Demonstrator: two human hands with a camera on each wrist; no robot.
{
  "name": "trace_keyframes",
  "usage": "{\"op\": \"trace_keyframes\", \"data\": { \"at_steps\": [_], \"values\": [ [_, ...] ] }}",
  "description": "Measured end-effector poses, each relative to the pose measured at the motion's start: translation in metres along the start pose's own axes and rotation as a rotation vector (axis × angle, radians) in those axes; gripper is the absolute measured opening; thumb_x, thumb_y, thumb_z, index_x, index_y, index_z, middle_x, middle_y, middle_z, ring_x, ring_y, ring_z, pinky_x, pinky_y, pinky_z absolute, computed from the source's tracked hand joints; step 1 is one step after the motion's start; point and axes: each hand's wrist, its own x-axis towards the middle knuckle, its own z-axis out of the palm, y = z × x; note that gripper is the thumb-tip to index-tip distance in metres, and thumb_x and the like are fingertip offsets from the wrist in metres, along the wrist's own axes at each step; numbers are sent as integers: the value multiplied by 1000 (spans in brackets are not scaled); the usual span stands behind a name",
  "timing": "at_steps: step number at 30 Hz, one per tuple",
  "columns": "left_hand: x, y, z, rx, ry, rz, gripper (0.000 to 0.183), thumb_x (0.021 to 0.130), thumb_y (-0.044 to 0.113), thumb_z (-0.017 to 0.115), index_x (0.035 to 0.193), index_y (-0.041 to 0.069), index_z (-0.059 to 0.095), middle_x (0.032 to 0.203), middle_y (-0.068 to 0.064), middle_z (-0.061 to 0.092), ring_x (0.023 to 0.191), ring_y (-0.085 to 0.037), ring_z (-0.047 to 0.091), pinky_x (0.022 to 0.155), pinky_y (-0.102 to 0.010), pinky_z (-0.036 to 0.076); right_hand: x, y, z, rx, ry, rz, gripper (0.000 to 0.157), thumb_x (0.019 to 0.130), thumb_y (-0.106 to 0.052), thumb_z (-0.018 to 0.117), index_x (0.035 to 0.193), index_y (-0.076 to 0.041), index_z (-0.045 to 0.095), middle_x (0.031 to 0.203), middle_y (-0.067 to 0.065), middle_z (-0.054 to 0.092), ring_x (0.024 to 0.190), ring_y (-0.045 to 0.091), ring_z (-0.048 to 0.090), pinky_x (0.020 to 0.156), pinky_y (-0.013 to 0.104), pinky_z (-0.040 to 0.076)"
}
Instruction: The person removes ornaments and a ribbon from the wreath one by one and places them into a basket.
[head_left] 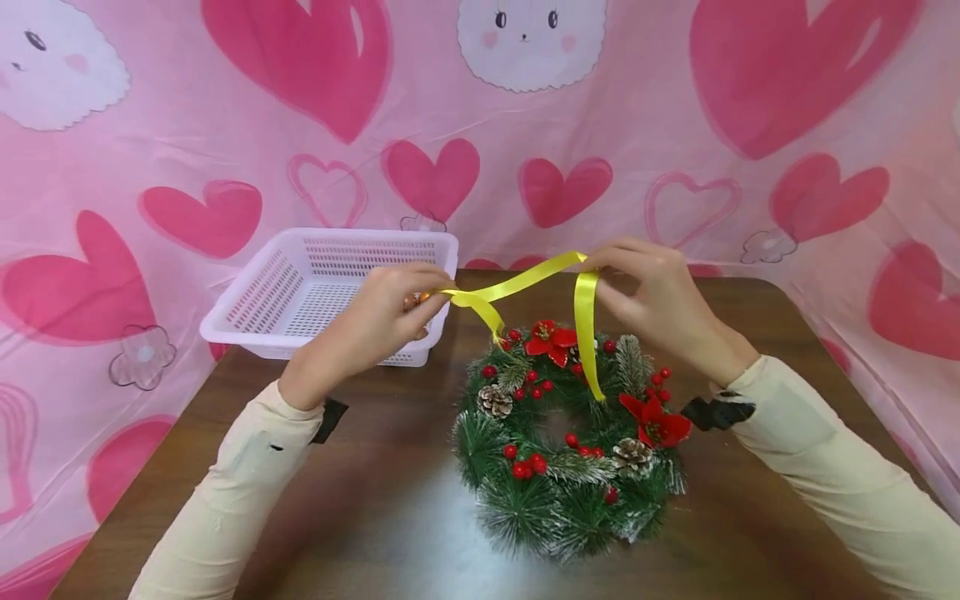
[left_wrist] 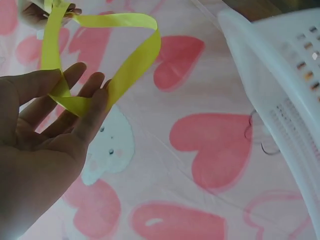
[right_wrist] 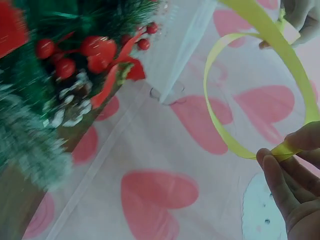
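A yellow satin ribbon point(head_left: 517, 282) stretches between both hands above a green Christmas wreath point(head_left: 510, 500). My left hand point(head_left: 382, 312) pinches one part of it between thumb and fingers; the left wrist view shows the ribbon point(left_wrist: 75, 104) folded at those fingertips. Opposite, my right hand point(head_left: 652, 292) pinches another part, and in the right wrist view the ribbon point(right_wrist: 215, 115) curves away from that pinch in a loop. One length hangs from the right hand down to the wreath's middle, another from the left hand to its back edge. Red flowers point(head_left: 551, 342), berries and pinecones point(head_left: 495, 402) decorate the wreath.
A white perforated plastic basket point(head_left: 255, 340) stands on the wooden table point(head_left: 337, 492) at the back left, just behind my left hand. A pink cloth point(head_left: 487, 117) with hearts hangs behind the table.
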Motion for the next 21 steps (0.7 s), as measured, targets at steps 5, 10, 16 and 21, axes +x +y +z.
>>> {"op": "trace_keyframes", "data": {
  "at_steps": [5, 10, 16, 21],
  "values": [
    [-6, -9, -9, 43, 10, -23, 13, 93, 5, 65, 99, 4, 76, 104, -6, 73, 94, -17, 68, 84, -36, 56, 19, -5, 14, 56, -25, -6, 14, 88, -1, 69, 96, -9, 77, 96, 1, 73, 93, 16, 67, 76, 36, 59],
    [-10, -17, -20, 83, 19, -51, 15, 93, 6, 64, 101, 4, 76, 103, -7, 73, 100, -22, 67, 92, -42, 52, 38, -7, 26, 73, -32, -9, 11, 91, -7, 67, 95, -11, 76, 97, 0, 72, 86, 14, 69, 79, 35, 57],
    [-17, -24, -32, 119, 44, -88, 16, 93, 5, 65, 104, 2, 76, 106, -9, 73, 104, -25, 67, 96, -45, 51, 59, -8, 42, 168, -73, 29, 10, 92, -10, 67, 97, -7, 75, 97, 2, 71, 85, 12, 68, 81, 32, 58],
    [-23, -34, -38, 118, 54, -138, 15, 93, 3, 66, 105, 0, 75, 107, -12, 72, 106, -28, 66, 97, -47, 50, 74, -8, 60, 212, -107, 65, 12, 91, -8, 67, 99, -5, 75, 96, 2, 71, 84, 10, 67, 83, 29, 57]
  ]
}}
